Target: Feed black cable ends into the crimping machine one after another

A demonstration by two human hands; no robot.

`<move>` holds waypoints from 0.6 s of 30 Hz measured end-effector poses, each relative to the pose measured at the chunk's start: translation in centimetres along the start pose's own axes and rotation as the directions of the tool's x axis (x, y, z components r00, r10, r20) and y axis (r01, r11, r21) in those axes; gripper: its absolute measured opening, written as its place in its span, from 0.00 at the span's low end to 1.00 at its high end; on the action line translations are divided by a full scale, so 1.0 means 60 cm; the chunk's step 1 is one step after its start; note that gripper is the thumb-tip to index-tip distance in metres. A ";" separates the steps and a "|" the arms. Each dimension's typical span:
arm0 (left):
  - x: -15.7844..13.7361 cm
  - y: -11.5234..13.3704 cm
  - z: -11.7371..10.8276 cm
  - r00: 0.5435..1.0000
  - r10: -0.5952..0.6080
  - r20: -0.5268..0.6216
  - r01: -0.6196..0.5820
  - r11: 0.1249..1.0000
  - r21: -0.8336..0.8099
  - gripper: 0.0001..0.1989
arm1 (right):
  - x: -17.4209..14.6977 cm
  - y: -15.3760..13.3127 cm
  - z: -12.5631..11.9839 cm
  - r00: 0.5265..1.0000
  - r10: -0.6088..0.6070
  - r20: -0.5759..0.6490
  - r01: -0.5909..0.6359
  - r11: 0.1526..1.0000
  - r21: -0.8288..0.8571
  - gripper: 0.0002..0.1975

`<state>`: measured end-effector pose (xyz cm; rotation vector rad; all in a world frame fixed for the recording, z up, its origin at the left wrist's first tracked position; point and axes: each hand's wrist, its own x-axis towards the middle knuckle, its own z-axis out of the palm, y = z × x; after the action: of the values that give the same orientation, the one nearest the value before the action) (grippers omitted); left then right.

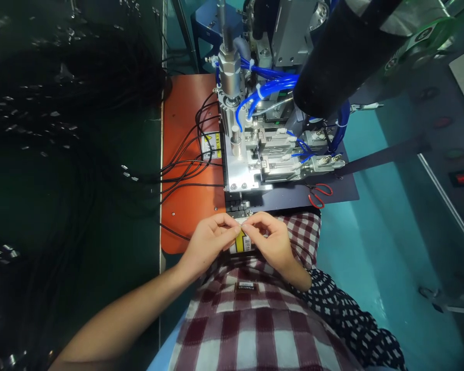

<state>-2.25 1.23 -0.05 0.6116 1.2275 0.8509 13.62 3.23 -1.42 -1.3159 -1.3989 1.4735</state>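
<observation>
My left hand (212, 238) and my right hand (269, 238) meet fingertip to fingertip in front of my apron. Thumb and forefinger of each are pinched together; whatever they hold is too small or too hidden to make out. Just beneath the fingertips is a yellow and white label (243, 242) with a black arrow, partly covered by the hands. A metal pneumatic machine (235, 170) stands right beyond them. One black cable (174, 232) runs from the left across the orange board and passes out of sight behind my left wrist.
Several black cables (189, 170) cross the orange board (185, 113) to the machine. Bundled dark cables with shiny ends (62, 113) lie on the left. Red-handled scissors (320, 195) rest at the right. Blue air hoses (274, 82) and a thick black tube (340, 62) hang above.
</observation>
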 end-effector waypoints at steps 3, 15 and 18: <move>-0.002 0.007 0.003 1.000 -0.010 0.005 0.010 0.999 0.042 0.13 | -0.001 0.000 -0.001 0.998 -0.049 0.026 0.050 0.997 -0.059 0.08; -0.004 0.026 -0.019 0.957 0.279 0.085 -0.267 0.723 0.637 0.09 | 0.015 0.012 -0.020 0.996 -0.086 -0.027 0.083 0.992 -0.090 0.09; 0.005 0.029 -0.029 0.917 0.370 0.151 -0.345 0.543 0.766 0.08 | 0.027 0.018 -0.026 0.998 -0.041 -0.038 0.039 0.998 -0.049 0.09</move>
<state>-4.27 2.37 0.76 1.6315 1.5190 0.6096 14.89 5.01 -2.66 -1.3315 -1.4359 1.3881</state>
